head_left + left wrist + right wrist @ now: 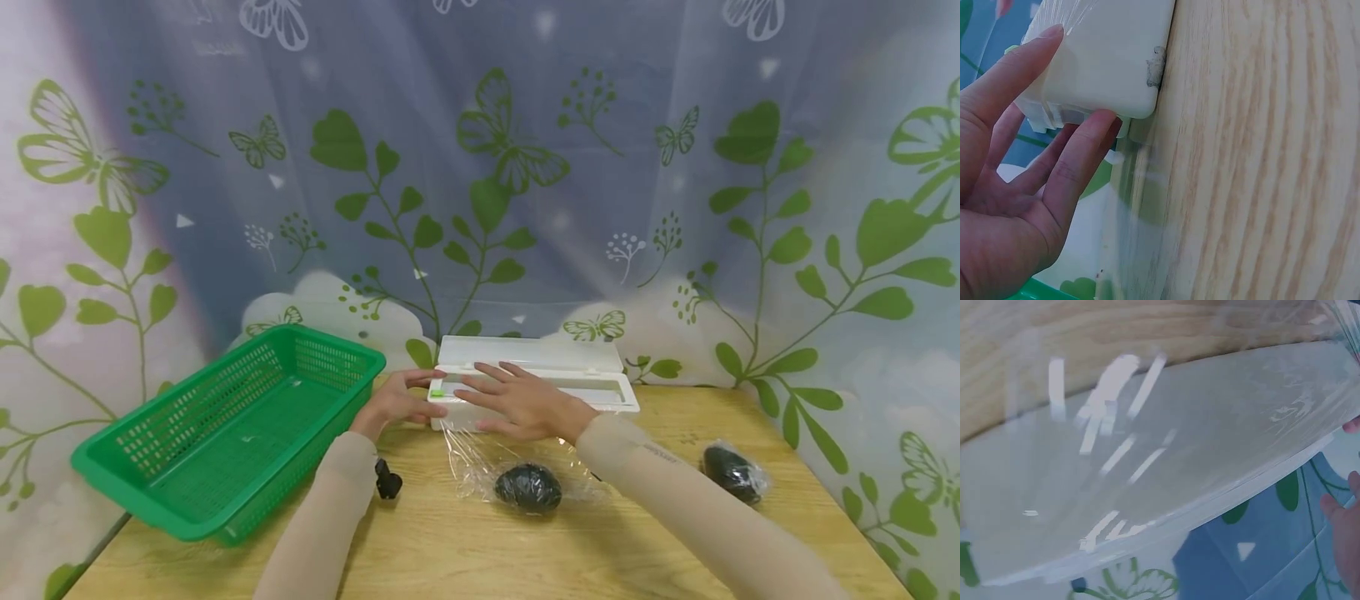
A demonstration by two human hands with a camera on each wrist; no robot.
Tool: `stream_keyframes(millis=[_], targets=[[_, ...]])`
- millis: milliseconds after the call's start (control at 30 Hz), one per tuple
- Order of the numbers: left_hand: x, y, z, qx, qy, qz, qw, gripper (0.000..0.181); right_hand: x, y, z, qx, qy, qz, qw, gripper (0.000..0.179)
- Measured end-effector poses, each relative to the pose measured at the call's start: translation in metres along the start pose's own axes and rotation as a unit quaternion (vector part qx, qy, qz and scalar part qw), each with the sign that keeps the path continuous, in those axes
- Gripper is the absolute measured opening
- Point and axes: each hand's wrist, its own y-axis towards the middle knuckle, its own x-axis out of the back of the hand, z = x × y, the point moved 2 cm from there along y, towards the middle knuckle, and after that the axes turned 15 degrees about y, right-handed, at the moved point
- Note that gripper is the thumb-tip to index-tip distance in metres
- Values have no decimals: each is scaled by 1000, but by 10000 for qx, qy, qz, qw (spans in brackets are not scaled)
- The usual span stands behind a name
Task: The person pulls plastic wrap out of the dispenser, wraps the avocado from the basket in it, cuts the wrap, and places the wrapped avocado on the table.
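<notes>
A white cling film dispenser (628,398) lies across the back of the table with its lid (532,353) raised. My left hand (396,400) holds its left end, the thumb on the front face and the fingers about the end. Over the top, my right hand (528,404) lies with its fingers spread. Clear cling film (468,468) runs from the dispenser toward me and drapes around a dark, egg-shaped object (528,489). The right wrist view shows the dispenser's long front face (1210,419) under shiny film; most of the right hand is out of that view.
A green plastic basket (93,467) stands at the left. On the right lies another dark oval object (729,472) wrapped in clear film. A small black item (387,481) is beside my left wrist. A patterned curtain (637,208) hangs behind the wooden table (480,558).
</notes>
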Motion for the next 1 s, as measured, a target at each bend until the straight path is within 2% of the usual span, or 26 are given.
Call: stream_keyframes(millis=[267,600,867,1000], targets=[[0,-2,-2,37,-36,53,10000,71,-5,24,8,-16,-395,394,9984,65],[1,-2,0,-4,-91,133,9999,73,-10,43,8,-131,-478,584,9971,63],[1,-1,3,9,-117,120,9999,73,-9,38,3,-161,0,439,9989,58],[0,0,6,-36,-121,129,9998,73,-9,36,2,-177,60,385,9991,58]])
